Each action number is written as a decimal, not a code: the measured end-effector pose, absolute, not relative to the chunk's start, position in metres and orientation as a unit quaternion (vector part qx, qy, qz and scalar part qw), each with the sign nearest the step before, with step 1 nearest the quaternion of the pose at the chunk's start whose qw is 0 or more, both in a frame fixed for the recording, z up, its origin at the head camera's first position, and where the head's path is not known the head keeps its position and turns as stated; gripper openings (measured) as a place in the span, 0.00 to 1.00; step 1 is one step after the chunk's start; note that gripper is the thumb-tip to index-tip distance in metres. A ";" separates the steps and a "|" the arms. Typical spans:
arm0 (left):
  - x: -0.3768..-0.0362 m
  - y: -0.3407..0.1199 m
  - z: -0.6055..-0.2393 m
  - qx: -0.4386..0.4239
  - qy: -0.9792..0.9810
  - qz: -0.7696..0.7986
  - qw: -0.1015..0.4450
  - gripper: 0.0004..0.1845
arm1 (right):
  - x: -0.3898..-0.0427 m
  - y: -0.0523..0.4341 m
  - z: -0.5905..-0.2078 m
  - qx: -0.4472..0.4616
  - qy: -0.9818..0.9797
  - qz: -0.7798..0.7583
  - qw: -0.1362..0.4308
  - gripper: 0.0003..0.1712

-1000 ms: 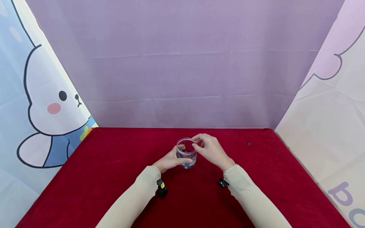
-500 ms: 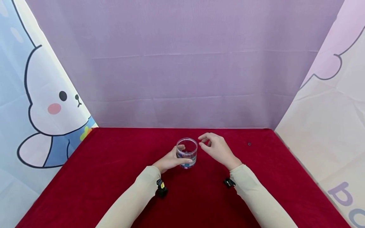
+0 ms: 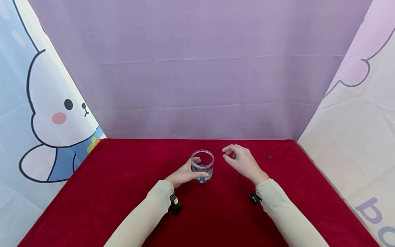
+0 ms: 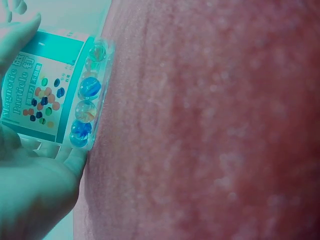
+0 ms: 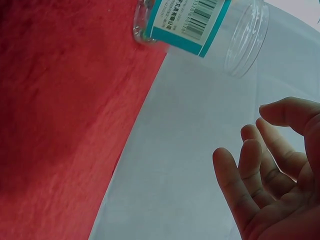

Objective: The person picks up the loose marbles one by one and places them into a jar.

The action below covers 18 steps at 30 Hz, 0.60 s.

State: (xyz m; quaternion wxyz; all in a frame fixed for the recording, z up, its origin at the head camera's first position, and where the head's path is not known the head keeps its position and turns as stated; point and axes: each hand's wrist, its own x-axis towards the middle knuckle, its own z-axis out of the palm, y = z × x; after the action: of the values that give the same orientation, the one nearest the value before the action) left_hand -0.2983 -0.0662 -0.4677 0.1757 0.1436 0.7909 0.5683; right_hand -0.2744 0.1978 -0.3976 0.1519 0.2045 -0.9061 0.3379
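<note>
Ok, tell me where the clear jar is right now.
In the head view the clear jar stands upright on the red cloth near its middle, gripped by the left hand, with the right hand just beside it.

Even, bright light in the head view, with soft shadows. The left wrist view has a teal tint, its red cloth (image 4: 210,120) blurred close up.

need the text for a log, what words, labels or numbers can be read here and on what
"Magnetic Particle": on the teal label of the clear jar the left hand holds.
Barcode on the jar's label, right wrist view: digits too small to read.
Purple letters on the right backdrop: cut off, unreadable.
</note>
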 end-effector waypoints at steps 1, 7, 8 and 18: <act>-0.299 -0.066 -0.468 0.144 0.791 0.568 0.176 0.53 | -0.275 0.199 -0.398 0.203 -0.907 0.337 0.151 0.12; -0.299 -0.067 -0.468 0.144 0.794 0.563 0.177 0.52 | -0.278 0.212 -0.402 0.194 -0.911 0.333 0.145 0.12; -0.298 -0.067 -0.469 0.144 0.795 0.562 0.177 0.52 | -0.278 0.214 -0.402 0.192 -0.912 0.332 0.144 0.12; -0.299 -0.067 -0.469 0.147 0.792 0.565 0.180 0.53 | -0.283 0.235 -0.408 0.174 -0.921 0.318 0.140 0.11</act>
State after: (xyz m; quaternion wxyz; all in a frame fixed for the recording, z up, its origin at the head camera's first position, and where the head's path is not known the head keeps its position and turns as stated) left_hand -0.2986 -0.0675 -0.4695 0.1796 0.1474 0.7917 0.5651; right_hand -0.2835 0.2353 -0.4081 0.1401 0.1737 -0.9214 0.3182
